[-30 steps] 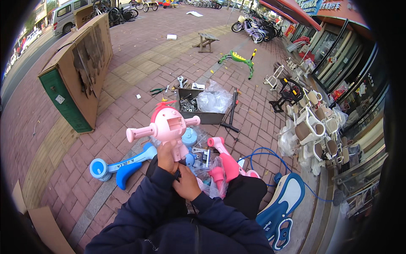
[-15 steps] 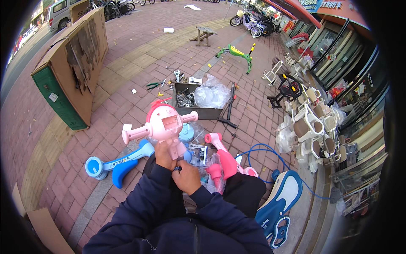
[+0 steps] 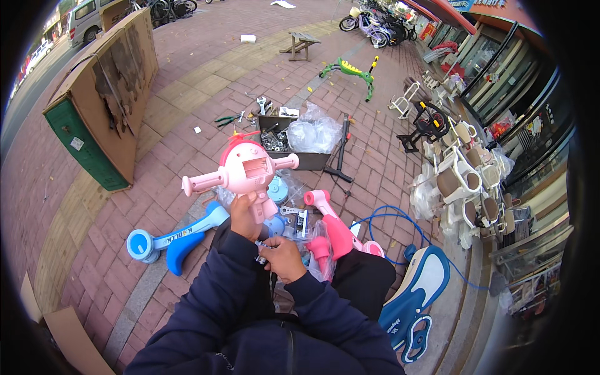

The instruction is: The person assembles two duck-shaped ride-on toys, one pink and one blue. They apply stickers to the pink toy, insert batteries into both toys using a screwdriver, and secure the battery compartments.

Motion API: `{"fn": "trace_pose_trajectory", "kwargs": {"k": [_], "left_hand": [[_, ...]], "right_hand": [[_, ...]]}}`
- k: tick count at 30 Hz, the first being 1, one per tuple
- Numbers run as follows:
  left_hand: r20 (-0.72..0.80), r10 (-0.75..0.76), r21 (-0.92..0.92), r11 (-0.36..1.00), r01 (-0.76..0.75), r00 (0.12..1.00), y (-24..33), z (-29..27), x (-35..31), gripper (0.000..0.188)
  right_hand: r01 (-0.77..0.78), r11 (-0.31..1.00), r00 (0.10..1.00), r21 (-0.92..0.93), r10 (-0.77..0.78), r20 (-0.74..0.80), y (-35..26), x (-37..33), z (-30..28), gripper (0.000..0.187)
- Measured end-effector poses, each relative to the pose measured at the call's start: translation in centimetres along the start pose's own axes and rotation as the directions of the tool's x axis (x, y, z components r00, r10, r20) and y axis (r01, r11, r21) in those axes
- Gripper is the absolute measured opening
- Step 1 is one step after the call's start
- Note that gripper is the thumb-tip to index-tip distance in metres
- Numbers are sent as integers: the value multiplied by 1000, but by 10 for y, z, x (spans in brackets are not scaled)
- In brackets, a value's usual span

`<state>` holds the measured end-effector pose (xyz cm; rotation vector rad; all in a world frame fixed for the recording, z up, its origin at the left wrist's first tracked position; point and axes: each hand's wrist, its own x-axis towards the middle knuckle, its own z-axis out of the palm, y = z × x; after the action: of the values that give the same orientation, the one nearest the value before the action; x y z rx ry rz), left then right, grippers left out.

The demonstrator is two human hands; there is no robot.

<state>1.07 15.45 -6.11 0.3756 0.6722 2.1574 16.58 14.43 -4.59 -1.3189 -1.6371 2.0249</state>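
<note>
Just above the left hand, which grips its stem, the pink toy head is held up, probably so its open recess is reachable, while the right hand, just below, pinches a small object too indistinct to identify.

Soft, even daylight on the paving — shadows faint, edges bowed toward the black rim.

On the pavement, a carton stands near the left edge, seats heap along the right; between them sits a toolbox, a stool behind it, a toy body before it in the left hand
</note>
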Motion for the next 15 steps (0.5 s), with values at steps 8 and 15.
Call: {"fn": "trace_pose_trajectory", "kwargs": {"k": [8, 15], "left_hand": [[116, -26, 82, 997, 16, 993, 6, -9, 4, 60], [-115, 10, -67, 998, -17, 993, 9, -1, -6, 56]], "right_hand": [[162, 986, 987, 29, -162, -10, 1, -9, 6, 26], [476, 442, 598, -761, -797, -89, -16, -10, 7, 24]]}}
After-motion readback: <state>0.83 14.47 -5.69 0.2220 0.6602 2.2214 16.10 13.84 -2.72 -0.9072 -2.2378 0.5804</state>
